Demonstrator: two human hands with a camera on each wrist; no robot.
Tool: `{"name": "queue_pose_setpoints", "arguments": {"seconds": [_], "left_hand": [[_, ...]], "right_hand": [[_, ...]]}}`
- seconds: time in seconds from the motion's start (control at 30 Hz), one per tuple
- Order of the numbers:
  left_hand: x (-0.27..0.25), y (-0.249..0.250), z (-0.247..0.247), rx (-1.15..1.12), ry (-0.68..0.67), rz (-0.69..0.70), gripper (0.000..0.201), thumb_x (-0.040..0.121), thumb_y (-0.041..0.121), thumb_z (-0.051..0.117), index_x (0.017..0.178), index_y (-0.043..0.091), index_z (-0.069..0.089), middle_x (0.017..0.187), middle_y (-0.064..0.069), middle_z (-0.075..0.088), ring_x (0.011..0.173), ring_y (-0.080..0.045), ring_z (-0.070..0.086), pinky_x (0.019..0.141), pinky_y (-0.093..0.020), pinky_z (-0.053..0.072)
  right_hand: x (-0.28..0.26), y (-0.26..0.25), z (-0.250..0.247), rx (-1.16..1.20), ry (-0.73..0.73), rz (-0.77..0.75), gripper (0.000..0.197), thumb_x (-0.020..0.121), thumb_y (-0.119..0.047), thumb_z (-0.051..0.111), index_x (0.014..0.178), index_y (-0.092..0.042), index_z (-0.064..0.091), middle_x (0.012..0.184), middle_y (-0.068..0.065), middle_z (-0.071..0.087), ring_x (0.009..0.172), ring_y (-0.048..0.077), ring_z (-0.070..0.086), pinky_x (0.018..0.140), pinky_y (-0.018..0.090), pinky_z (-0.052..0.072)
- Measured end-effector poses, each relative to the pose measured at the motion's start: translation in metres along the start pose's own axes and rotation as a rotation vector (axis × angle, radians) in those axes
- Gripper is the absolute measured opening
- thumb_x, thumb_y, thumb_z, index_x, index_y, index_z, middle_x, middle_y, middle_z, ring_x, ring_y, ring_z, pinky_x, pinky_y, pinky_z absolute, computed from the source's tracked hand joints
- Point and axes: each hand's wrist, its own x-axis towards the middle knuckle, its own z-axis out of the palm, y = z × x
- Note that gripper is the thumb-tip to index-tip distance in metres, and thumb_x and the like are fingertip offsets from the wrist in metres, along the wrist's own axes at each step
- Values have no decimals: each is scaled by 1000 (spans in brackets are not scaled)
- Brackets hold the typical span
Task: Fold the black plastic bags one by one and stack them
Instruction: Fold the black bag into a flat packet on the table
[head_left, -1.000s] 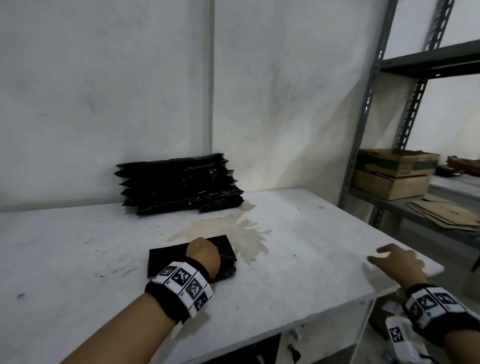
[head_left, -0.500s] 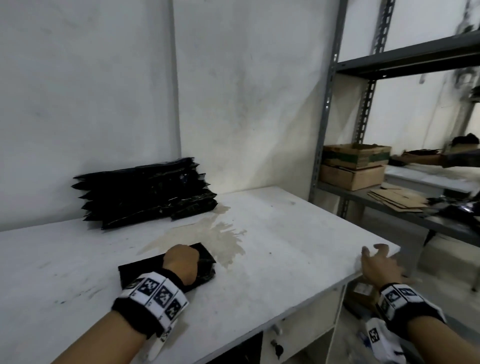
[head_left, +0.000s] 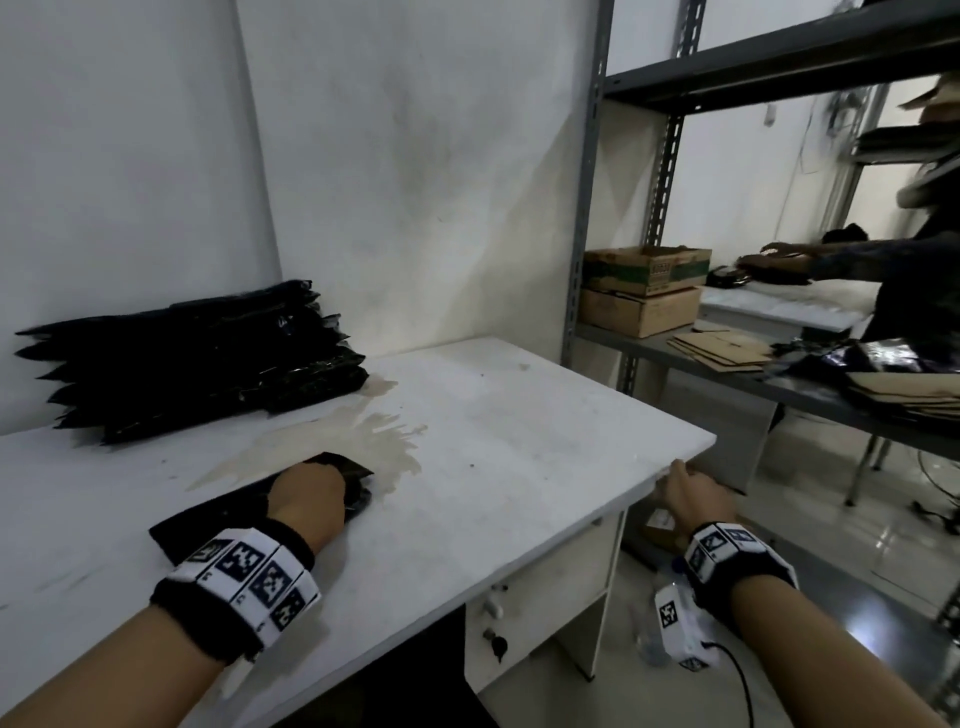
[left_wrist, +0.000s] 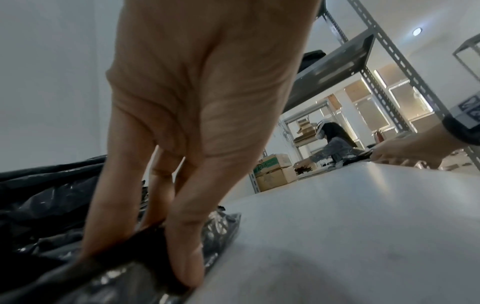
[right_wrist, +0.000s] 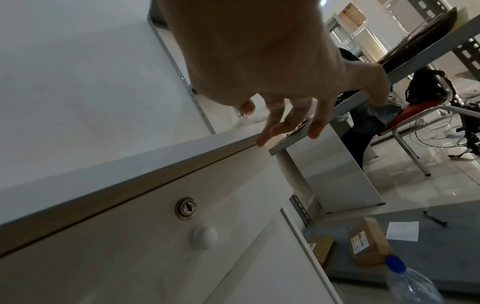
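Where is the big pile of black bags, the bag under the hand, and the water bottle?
pile of black bags (head_left: 197, 358), head view, on the front face of the stack.
folded black bag (head_left: 208, 519), head view, on its bare near part.
water bottle (right_wrist: 413, 288), right wrist view, on its clear body below the blue cap.

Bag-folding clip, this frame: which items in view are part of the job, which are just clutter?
Part of the job:
- folded black bag under the left hand
- stack of folded bags by the wall
- right hand, holding nothing, at the table corner

Just lying about:
- cardboard boxes on the shelf
- flattened cardboard
- plastic bottle on the floor
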Motion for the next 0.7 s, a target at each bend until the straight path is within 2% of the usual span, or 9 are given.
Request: {"name": "queue_pose_setpoints", "arguments": {"seconds": [0.1, 0.2, 0.27, 0.3, 0.37, 0.47, 0.53, 0.6, 0.7], "left_hand": [[4, 6, -2, 32, -20, -4, 33, 103, 22, 34, 130, 10, 50, 134, -7, 54, 122, -21, 52, 94, -26, 42], [6, 11, -4, 64, -9, -3, 34, 104, 20, 33, 132, 9, 48, 136, -7, 52, 124, -21, 51, 95, -26, 41], [6, 11, -2, 84, -8, -2, 33, 104, 21, 34, 131, 10, 49, 134, -6, 53, 123, -21, 52, 95, -26, 42], [7, 10, -1, 93, -10, -3, 32, 103, 22, 35, 130, 12, 51, 132, -5, 55, 121, -20, 53, 93, -25, 43], [8, 7, 1, 108, -4, 3, 30, 103, 24, 38, 126, 14, 54, 128, -3, 58, 117, -19, 55, 90, -25, 45], [7, 2, 3, 110, 23, 33, 28, 101, 26, 40, 122, 14, 55, 123, -3, 60, 113, -19, 57, 89, -26, 46], [3, -4, 2, 107, 41, 56, 26, 99, 25, 43, 121, 14, 52, 123, -3, 59, 114, -20, 56, 88, -27, 46], [0, -12, 2, 89, 43, 79, 27, 95, 23, 51, 121, 14, 50, 123, -4, 58, 113, -21, 56, 86, -28, 46], [-4, -27, 4, 23, 26, 90, 40, 83, 25, 66, 118, 15, 49, 118, -2, 58, 109, -19, 57, 82, -27, 46]], "right_hand": [[7, 8, -4, -18, -11, -3, 75, 66, -70, 18, 103, -25, 65, 118, 15, 62, 109, 39, 53, 101, 58, 36], [-12, 7, -24, 86, -43, -30, 57, 60, -72, 38, 82, -26, 63, 99, 5, 68, 100, 36, 58, 102, 59, 36], [-39, -8, -43, 167, -22, -66, 44, 60, -64, 48, 74, -25, 62, 81, -1, 68, 88, 30, 60, 104, 59, 33], [-50, -16, -51, 191, -1, -91, 37, 66, -57, 52, 74, -23, 63, 76, -4, 66, 85, 27, 59, 106, 58, 29], [-62, -29, -59, 181, 81, -147, 26, 81, -43, 58, 75, -19, 65, 73, -7, 63, 85, 23, 54, 106, 53, 20], [-71, -52, -59, 255, 182, -272, 21, 84, -33, 61, 75, -15, 64, 72, -5, 63, 84, 19, 53, 101, 48, 21], [-78, -72, -57, 360, 229, -363, 21, 86, -34, 60, 76, -16, 62, 73, -3, 62, 83, 19, 55, 101, 48, 24], [-87, -98, -61, 380, 264, -452, 23, 87, -39, 60, 77, -19, 61, 73, -7, 61, 82, 16, 53, 98, 44, 23], [-104, -138, -66, 336, 171, -552, 20, 88, -41, 61, 81, -21, 63, 80, -9, 62, 84, 13, 49, 95, 40, 22]]}}
